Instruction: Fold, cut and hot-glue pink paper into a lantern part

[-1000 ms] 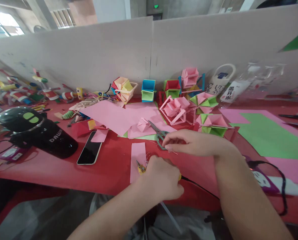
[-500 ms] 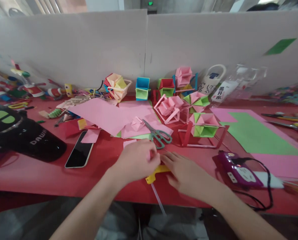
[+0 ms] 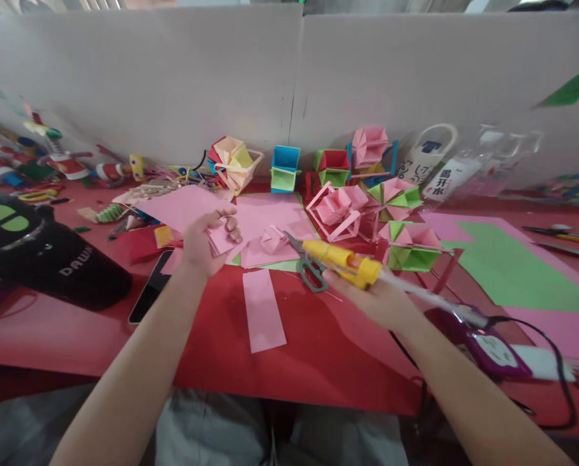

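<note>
My left hand (image 3: 206, 243) is closed around a folded piece of pink paper (image 3: 221, 238), raised over the pink sheets. My right hand (image 3: 367, 299) grips a yellow hot glue gun (image 3: 340, 259), its nozzle toward the left and a clear glue stick (image 3: 416, 291) out of its back. A flat pink paper strip (image 3: 264, 310) lies on the red table between my arms. Grey-green scissors (image 3: 313, 270) rest beyond it, partly behind my right hand and the glue gun. Near them a small folded pink paper piece (image 3: 272, 239) sits on pink sheets (image 3: 265, 210).
Folded paper models (image 3: 338, 210) stand along the white partition (image 3: 173, 77). At left are a black tumbler (image 3: 51, 252) and a phone (image 3: 146, 301). A purple power strip (image 3: 493, 349) with a black cable (image 3: 561, 362) and a green sheet (image 3: 513, 265) lie at right.
My hands have moved apart. The left has gone up and left with folded pink paper; the right has lifted the glue gun and turned it. The pink strip now shows fully.
</note>
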Demonstrator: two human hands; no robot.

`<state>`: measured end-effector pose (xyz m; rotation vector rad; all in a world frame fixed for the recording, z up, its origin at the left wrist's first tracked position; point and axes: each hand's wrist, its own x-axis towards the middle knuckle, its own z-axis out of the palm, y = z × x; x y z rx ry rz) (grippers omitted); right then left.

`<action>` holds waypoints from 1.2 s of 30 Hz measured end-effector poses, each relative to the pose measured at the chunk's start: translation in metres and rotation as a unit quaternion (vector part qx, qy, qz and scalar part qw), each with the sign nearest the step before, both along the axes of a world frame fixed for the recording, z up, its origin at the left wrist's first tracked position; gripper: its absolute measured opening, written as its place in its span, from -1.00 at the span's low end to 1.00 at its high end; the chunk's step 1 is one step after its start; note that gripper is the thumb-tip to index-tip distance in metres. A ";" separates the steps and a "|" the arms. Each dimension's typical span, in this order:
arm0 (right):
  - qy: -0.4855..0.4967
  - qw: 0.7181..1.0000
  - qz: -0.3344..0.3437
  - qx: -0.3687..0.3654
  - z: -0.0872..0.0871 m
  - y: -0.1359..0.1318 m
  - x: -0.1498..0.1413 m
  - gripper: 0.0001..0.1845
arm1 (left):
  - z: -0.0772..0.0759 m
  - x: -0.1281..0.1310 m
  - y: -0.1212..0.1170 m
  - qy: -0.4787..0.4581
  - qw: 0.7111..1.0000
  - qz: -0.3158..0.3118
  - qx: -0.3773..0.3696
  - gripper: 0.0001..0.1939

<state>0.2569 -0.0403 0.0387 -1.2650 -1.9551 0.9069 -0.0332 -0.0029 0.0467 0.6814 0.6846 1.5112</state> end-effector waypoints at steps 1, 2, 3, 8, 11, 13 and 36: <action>0.055 0.998 -0.025 0.009 0.004 0.008 -0.002 -0.72 | -0.001 0.002 0.005 -0.001 1.000 0.008 -0.015 -0.81; 0.105 0.993 -0.044 0.013 0.008 0.015 -0.006 -0.71 | -0.002 0.005 0.010 -0.004 0.999 0.022 -0.026 -0.82; 0.141 0.989 -0.042 0.000 0.011 0.022 -0.011 -0.71 | -0.002 0.009 0.015 -0.009 0.999 0.036 -0.036 -0.84; 0.264 0.961 -0.029 -0.079 0.007 0.041 -0.042 -0.65 | -0.008 0.033 0.031 -0.027 0.995 0.071 -0.063 -0.85; 0.302 0.946 -0.021 -0.118 -0.007 0.039 -0.052 -0.65 | -0.015 0.044 0.031 -0.023 0.996 0.062 -0.064 -0.84; 0.318 0.939 -0.027 -0.130 -0.015 0.036 -0.055 -0.65 | -0.022 0.050 0.028 -0.014 0.997 0.040 -0.060 -0.84; 0.467 0.860 -0.081 -0.188 -0.040 0.027 -0.082 -0.54 | -0.048 0.102 -0.003 -0.006 0.996 0.041 0.077 -0.86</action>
